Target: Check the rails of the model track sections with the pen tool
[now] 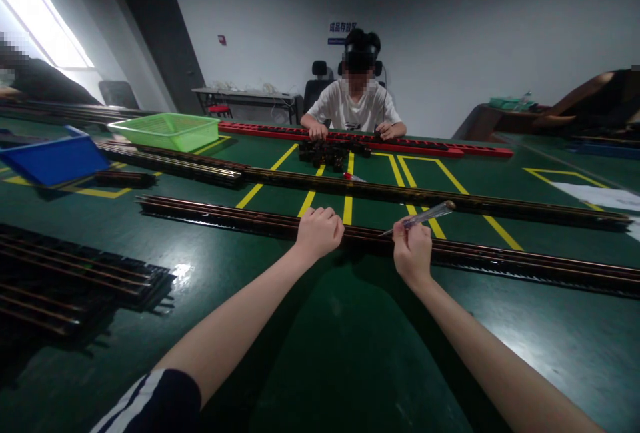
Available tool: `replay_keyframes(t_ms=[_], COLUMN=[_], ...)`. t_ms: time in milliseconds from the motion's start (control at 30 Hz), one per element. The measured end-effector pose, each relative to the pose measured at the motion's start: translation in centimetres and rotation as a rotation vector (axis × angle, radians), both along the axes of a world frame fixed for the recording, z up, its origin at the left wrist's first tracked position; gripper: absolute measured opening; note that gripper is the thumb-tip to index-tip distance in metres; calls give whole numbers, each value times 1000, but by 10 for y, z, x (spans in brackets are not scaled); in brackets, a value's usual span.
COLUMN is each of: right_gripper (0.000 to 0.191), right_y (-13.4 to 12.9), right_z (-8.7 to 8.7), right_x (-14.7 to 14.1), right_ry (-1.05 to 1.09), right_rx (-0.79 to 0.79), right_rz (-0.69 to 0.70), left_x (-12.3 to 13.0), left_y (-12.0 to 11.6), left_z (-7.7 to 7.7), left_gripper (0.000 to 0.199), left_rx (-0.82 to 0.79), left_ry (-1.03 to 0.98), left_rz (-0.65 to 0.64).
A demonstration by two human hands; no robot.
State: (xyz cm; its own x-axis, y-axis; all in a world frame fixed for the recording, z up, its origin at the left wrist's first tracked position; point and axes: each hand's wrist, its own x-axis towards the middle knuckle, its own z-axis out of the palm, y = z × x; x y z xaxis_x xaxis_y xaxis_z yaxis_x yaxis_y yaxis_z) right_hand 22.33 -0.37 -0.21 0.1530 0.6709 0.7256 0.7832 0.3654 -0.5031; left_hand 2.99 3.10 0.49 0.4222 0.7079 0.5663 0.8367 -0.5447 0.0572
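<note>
A long dark rail (500, 260) with thin metal strips lies across the green table in front of me. My left hand (321, 232) is closed on this rail, left of the middle. My right hand (413, 246) is wrapped round a screwdriver (425, 214) with a clear handle. The tool's thin tip points left and down to the rail, and its handle end sticks out to the upper right. Behind this rail runs a second long dark rail (450, 198). A small red and clear object (354, 177) lies beyond that one.
Across the table a person (356, 103) works at a red rail (430, 146) and a dark cluster of parts (323, 153). At the left are a green basket (170, 132), a blue bin (60, 156) and stacked dark rails (85, 273). Paper (600, 194) lies right.
</note>
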Motion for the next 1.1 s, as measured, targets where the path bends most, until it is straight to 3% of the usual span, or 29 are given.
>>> replay_keyframes(t_ms=[267, 1100], right_gripper=[35, 38], right_y=[-2, -1], right_z=[3, 4], right_x=[-2, -1], right_ry=[9, 62], right_rx=[-14, -67], right_rz=[6, 57], left_x=[5, 6], left_y=[-1, -2], left_z=[-1, 0], left_gripper=[37, 40], left_rx=[-10, -62], left_ry=[51, 47], left_rz=[-120, -120])
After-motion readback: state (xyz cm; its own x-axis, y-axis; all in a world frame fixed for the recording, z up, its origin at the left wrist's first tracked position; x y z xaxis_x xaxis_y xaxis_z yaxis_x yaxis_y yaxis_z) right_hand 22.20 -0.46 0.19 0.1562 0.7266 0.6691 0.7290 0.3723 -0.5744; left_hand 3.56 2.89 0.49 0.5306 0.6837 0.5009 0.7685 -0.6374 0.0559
